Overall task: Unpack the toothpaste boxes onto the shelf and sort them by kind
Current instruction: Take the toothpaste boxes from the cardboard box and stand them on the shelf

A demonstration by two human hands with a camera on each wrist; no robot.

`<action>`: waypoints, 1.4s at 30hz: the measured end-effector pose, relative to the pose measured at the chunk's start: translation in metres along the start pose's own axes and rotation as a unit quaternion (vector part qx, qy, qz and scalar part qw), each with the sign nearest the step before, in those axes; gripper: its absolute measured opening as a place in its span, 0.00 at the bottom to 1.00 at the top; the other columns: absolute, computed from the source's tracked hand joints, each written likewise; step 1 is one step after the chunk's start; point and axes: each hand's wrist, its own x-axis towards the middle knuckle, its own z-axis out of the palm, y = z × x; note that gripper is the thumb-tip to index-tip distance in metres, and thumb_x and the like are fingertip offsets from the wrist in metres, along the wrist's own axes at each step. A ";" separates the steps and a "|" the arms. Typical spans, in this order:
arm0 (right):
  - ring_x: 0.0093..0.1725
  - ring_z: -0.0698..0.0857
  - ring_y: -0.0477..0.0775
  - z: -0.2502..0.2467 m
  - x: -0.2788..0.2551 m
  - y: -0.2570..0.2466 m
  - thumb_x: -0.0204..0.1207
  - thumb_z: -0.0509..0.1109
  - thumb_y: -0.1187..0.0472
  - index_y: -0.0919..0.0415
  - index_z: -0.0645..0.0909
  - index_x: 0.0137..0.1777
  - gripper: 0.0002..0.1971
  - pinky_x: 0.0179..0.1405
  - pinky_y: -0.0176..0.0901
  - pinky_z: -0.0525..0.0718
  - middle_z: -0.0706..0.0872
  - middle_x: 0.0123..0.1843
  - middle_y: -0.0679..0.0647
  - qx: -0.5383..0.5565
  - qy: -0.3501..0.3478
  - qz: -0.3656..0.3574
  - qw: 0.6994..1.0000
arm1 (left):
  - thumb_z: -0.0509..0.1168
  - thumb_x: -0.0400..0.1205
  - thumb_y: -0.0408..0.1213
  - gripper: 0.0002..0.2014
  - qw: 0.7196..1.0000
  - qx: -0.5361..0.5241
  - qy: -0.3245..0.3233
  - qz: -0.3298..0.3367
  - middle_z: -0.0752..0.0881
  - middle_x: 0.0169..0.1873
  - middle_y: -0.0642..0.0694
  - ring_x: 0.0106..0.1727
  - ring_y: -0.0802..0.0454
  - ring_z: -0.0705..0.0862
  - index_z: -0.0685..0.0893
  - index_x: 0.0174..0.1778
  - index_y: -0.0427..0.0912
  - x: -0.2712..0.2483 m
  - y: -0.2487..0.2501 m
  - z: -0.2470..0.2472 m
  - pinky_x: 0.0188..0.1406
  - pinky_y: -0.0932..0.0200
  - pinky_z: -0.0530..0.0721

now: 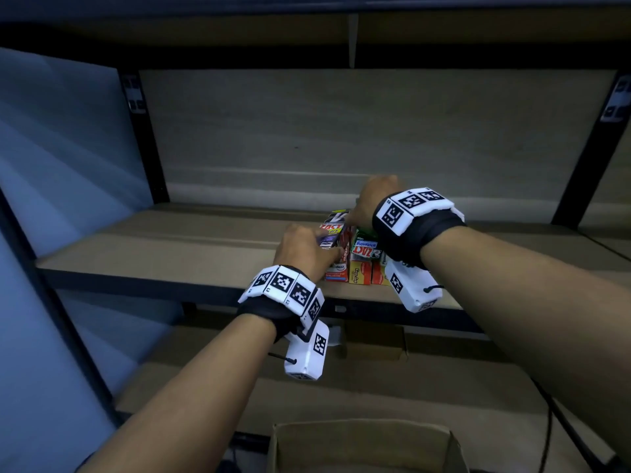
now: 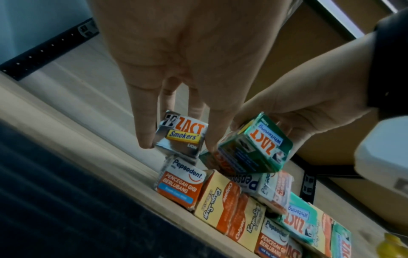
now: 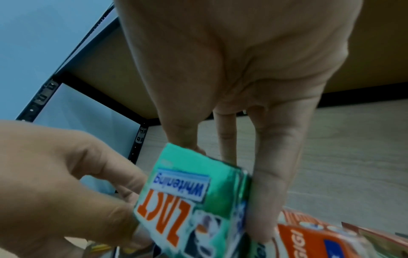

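Left hand [image 2: 176,57] pinches the silver smokers box [image 2: 182,137] by its sides, atop the box pile [image 2: 232,200] on the shelf [image 1: 164,247]. Right hand [image 3: 238,69] grips the green whitening box [image 3: 194,199], tilted, just beside it over the same pile.

— What sits on the shelf [image 1: 191,247]?
— A tight pile of toothpaste boxes [image 2: 253,206] near its front edge: orange-and-white Pepsodent [image 2: 180,186], yellow Colgate [image 2: 217,200], green Zact Whitening.
— And on top?
— A silver Zact Smokers box [image 2: 182,137] upright on the Pepsodent; beside it a green Zact Whitening box [image 3: 192,200], tilted, label upside down.
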 end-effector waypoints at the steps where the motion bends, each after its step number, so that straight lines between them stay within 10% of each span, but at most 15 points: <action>1: 0.23 0.83 0.60 -0.008 -0.016 -0.004 0.57 0.74 0.44 0.59 0.78 0.26 0.17 0.38 0.59 0.88 0.82 0.23 0.54 0.000 0.008 0.004 1.000 | 0.76 0.74 0.51 0.24 1.000 0.006 -0.012 0.009 0.82 0.62 0.41 0.58 0.44 0.85 0.86 0.67 0.54 0.000 -0.001 -0.001 0.62 0.54 0.83; 9: 0.39 0.85 0.59 -0.022 -0.071 -0.001 0.73 0.73 0.48 0.57 0.85 0.40 0.12 0.35 0.45 0.81 0.88 0.44 0.55 0.046 0.017 -0.048 0.998 | 0.77 0.74 0.42 0.28 0.994 0.032 -0.081 0.063 0.81 0.64 0.46 0.64 0.49 0.82 0.82 0.72 0.54 0.005 -0.018 -0.010 0.68 0.54 0.79; 15: 0.52 0.85 0.53 -0.040 -0.113 0.013 0.67 0.80 0.40 0.51 0.91 0.49 0.17 0.52 0.45 0.84 0.89 0.49 0.49 0.054 -0.053 -0.134 0.988 | 0.75 0.76 0.35 0.22 0.991 0.010 -0.070 0.110 0.83 0.66 0.47 0.64 0.49 0.83 0.85 0.67 0.51 0.008 -0.024 -0.014 0.68 0.51 0.80; 23: 0.53 0.84 0.51 -0.033 -0.115 0.025 0.68 0.83 0.51 0.47 0.90 0.55 0.15 0.38 0.38 0.76 0.89 0.55 0.47 0.073 -0.019 -0.144 0.987 | 0.73 0.79 0.33 0.19 0.991 -0.001 -0.057 0.123 0.84 0.66 0.50 0.63 0.52 0.83 0.87 0.64 0.54 0.009 -0.021 -0.009 0.68 0.53 0.80; 42: 0.59 0.85 0.51 -0.020 -0.116 0.036 0.70 0.82 0.54 0.43 0.88 0.57 0.15 0.58 0.49 0.86 0.87 0.62 0.47 0.119 0.016 -0.146 0.982 | 0.74 0.78 0.37 0.12 0.988 -0.015 -0.017 0.153 0.85 0.57 0.49 0.54 0.52 0.86 0.89 0.57 0.52 0.003 -0.009 -0.002 0.60 0.50 0.85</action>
